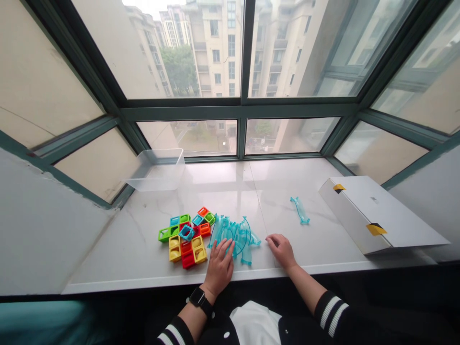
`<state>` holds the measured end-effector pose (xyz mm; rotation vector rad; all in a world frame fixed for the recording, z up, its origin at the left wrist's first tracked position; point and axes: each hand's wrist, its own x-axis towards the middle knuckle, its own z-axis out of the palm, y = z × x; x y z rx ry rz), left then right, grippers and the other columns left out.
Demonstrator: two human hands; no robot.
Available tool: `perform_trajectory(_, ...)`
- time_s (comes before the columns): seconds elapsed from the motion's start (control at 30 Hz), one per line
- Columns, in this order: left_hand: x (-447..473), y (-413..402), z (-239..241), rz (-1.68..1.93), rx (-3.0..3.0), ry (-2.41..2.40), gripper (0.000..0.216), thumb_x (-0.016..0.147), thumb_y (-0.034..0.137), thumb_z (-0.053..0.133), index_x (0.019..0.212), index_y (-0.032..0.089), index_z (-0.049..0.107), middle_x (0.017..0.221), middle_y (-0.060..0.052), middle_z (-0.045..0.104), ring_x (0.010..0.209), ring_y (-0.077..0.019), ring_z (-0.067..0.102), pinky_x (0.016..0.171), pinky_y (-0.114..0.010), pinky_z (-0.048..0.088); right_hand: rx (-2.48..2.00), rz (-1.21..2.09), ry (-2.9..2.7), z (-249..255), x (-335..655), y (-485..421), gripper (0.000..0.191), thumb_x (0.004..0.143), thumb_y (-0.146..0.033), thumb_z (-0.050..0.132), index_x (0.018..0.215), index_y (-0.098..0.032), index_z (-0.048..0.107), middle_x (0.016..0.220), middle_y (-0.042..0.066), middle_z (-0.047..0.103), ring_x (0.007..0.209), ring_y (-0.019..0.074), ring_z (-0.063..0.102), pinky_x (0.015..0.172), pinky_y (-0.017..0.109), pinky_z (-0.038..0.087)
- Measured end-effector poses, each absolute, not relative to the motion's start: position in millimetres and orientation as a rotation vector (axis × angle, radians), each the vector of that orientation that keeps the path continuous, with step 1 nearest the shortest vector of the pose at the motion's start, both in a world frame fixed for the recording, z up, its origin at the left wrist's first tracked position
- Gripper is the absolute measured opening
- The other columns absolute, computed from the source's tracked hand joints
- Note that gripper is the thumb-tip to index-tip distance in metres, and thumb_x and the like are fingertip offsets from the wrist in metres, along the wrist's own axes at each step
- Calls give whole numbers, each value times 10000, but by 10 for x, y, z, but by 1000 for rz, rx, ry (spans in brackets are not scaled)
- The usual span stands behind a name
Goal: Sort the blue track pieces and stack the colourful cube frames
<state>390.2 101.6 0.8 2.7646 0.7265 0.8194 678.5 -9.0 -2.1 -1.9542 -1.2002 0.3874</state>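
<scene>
My left hand (220, 264) reaches over the near side of a pile of clear blue toy track pieces (235, 235). Its fingers are stretched out and touch the pieces, not closed round any of them. To the right of the pile my right hand (282, 250) rests on the white sill, fingers curled together, with nothing visible in them. One loose blue track piece (300, 211) lies farther back on the right. Left of the pile sits a cluster of toy blocks (187, 249) in red, yellow, green, blue and orange, hollow and square-sided.
A clear plastic bin (158, 175) stands at the back left by the window. At the right, a white box (381, 211) with yellow-and-black tape lies on the marble sill (136, 258). The sill's front edge runs just before my body; window frames (240, 112) enclose the back.
</scene>
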Motion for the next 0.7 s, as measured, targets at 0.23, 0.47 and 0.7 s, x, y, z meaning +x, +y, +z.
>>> perform_trajectory(0.23,3929,1007,164,906,2570,695,621,1040,181,471,1641,288,358,1571,-113,529,1491,-293,478,1268,-587,378,-1811,440,-908,157,6744,-128,366,967,-533,537,891,-238,741,889,66,757,878,271,689,810,372,520)
perform_trajectory(0.47,4081,911,479,928,2260,701,486,1083,249,443,1566,282,484,1569,-114,517,1450,-270,527,1181,-502,515,-1614,890,-1094,637,6250,39,475,1025,-618,471,968,-236,748,752,3,733,590,171,582,667,310,499)
perform_trajectory(0.7,4128,721,640,865,2245,548,422,1072,241,470,1486,267,547,1507,-122,574,1419,-267,548,1181,-505,506,-1619,997,-1034,671,5960,119,370,987,-567,560,865,-236,673,649,-19,695,565,162,603,596,279,488)
